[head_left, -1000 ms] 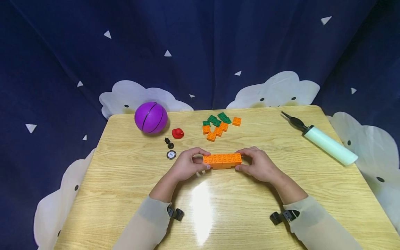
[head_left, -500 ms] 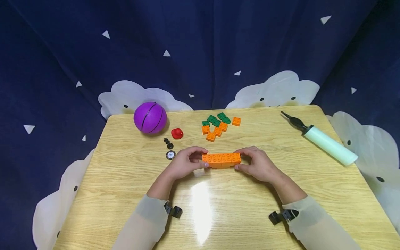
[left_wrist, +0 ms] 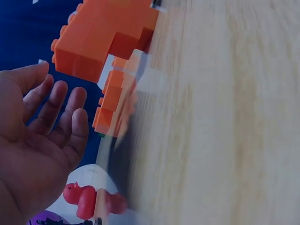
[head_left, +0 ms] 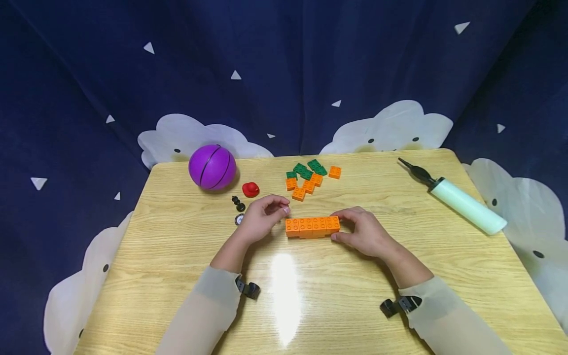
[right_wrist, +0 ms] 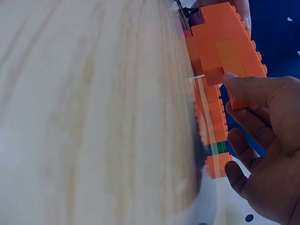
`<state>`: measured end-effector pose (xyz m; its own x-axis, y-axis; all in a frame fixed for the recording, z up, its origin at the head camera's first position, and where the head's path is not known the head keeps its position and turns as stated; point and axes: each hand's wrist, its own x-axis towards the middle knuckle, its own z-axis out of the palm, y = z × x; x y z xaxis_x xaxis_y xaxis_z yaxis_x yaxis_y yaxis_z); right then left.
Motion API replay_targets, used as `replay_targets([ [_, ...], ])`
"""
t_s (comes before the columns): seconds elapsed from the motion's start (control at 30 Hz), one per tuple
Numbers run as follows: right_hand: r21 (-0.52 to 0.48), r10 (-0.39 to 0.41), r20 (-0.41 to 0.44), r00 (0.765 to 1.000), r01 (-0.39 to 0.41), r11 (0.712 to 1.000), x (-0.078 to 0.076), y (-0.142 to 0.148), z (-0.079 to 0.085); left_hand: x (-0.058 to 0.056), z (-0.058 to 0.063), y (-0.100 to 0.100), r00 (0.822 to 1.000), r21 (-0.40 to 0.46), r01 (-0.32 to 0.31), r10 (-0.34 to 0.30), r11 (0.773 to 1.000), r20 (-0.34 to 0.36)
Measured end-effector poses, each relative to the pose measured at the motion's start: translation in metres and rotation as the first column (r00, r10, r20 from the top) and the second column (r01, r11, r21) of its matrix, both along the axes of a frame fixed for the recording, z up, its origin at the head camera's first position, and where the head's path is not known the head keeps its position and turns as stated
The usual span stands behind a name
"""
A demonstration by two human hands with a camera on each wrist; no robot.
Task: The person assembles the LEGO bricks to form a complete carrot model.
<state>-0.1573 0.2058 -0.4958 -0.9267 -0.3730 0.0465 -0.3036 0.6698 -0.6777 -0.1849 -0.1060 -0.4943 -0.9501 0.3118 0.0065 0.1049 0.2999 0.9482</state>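
Observation:
A long bar of joined orange toy bricks (head_left: 312,227) stands near the middle of the table, studs up, with a narrower layer beneath its top row. My right hand (head_left: 366,232) pinches the bar's right end between thumb and fingers, as the right wrist view also shows. Just off the left end is my left hand (head_left: 263,218), its fingers loosely bent and nothing in them. In the left wrist view a gap separates that hand (left_wrist: 44,126) from the bar (left_wrist: 101,40). Behind the bar lie several loose orange bricks (head_left: 299,194) and green bricks (head_left: 306,174).
Left of the loose bricks are a red rubber duck (head_left: 251,190), a black chess piece (head_left: 239,204) and a poker chip (head_left: 239,219) partly hidden by my left hand. A purple ball (head_left: 212,167) stands at the back left. A hand pump (head_left: 466,206) lies at the right.
My left hand has let go of the bar's left end and moved up and slightly left. My right hand keeps its hold, and the bar stays in nearly the same place.

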Motion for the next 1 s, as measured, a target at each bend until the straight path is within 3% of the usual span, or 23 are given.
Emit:
replay_targets([
  [0.27,0.005,0.006,0.015,1.000,-0.006,1.000,-0.002,0.000,0.001,-0.014,-0.005,0.006,0.999,-0.035,-0.035,0.035,0.999,-0.012],
  [0.63,0.015,0.002,0.010,1.000,-0.002,1.000,-0.002,0.000,0.000,-0.033,-0.013,0.015,0.999,-0.067,-0.038,0.038,0.997,0.005],
  [1.0,0.018,0.005,0.015,1.000,-0.005,1.000,-0.002,-0.001,0.001,-0.045,-0.019,0.025,0.995,-0.180,-0.094,0.087,0.979,-0.044],
])
